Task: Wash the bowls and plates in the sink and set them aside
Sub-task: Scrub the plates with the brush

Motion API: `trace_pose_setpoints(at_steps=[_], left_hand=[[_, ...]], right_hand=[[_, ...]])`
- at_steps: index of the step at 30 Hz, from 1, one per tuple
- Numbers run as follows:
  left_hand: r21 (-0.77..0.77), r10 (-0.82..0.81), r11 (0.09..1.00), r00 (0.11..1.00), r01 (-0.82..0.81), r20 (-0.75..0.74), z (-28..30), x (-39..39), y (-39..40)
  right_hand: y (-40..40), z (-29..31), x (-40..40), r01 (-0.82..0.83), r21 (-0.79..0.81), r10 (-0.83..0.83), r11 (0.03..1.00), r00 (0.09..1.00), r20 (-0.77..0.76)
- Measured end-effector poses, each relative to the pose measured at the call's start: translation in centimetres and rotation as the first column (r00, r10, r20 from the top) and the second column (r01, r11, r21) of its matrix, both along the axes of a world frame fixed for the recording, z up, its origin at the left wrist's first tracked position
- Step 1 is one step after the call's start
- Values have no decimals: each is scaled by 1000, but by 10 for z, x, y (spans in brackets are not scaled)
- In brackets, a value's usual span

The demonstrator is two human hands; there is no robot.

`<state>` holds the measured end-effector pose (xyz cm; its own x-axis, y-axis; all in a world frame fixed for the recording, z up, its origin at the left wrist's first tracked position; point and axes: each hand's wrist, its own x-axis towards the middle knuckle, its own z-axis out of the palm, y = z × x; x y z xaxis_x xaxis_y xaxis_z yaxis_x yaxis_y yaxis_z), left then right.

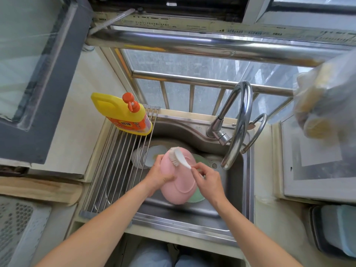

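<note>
Pink plastic fills the middle of the head view: a pink bowl (178, 180) is held upside down over the sink (227, 191), its base turned up so the brush can reach it. The left hand (158, 177) grips the bowl's left edge, fingers (158, 160) curled over the rim to steady it at a tilt. The right hand (207, 180) pinches the handle of a white scrubbing brush (178, 156), bristles touching the bowl beyond the fingertips. Under the bowl, near the right hand, a green plate (198, 198) lies in the basin; beyond the left hand white plates (146, 157) wait, likely unwashed. Left of the left hand a roll-up drying rack (115, 166) spans the sink edge, a sensible place to set clean pieces. At its far end stands a yellow detergent bottle (123, 114); its orange label carries writing too small to read. Beyond the right hand the tap (238, 122) arches, with no water visible
</note>
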<state>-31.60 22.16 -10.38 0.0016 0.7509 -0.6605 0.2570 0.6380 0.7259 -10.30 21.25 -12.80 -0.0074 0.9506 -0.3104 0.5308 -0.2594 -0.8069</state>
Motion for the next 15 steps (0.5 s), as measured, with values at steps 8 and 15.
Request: trace_pose_setpoints(at_steps=[8, 15], left_hand=[[-55, -47, 997, 999, 48, 11, -4, -16, -4], [-79, -74, 994, 996, 79, 59, -23, -8, -2]], right_hand=[[3, -1, 4, -163, -16, 162, 987, 987, -8], [11, -12, 0, -61, -59, 65, 996, 995, 73]])
